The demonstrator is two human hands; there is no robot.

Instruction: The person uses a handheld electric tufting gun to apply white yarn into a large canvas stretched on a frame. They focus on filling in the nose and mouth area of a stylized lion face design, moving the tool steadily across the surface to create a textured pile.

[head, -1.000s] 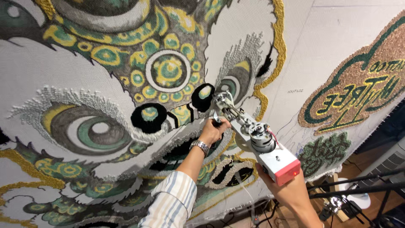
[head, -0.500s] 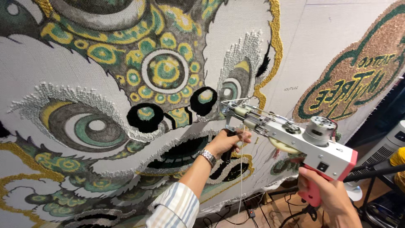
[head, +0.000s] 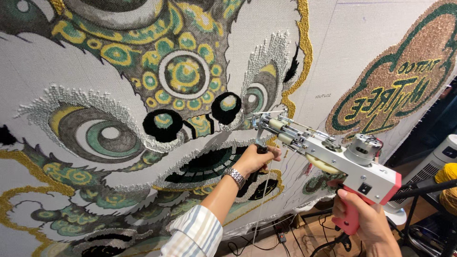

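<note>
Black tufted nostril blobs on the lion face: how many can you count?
2. One black blob sits left of centre; the other black blob lies to its right, near the tufting gun's tip. None seem hidden.

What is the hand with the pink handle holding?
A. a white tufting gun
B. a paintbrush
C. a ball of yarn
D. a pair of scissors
A: the right hand grips the pink handle of a white tufting gun, whose metal tip points at the big lion-face rug, while the left hand holds the gun's front grip.
</note>
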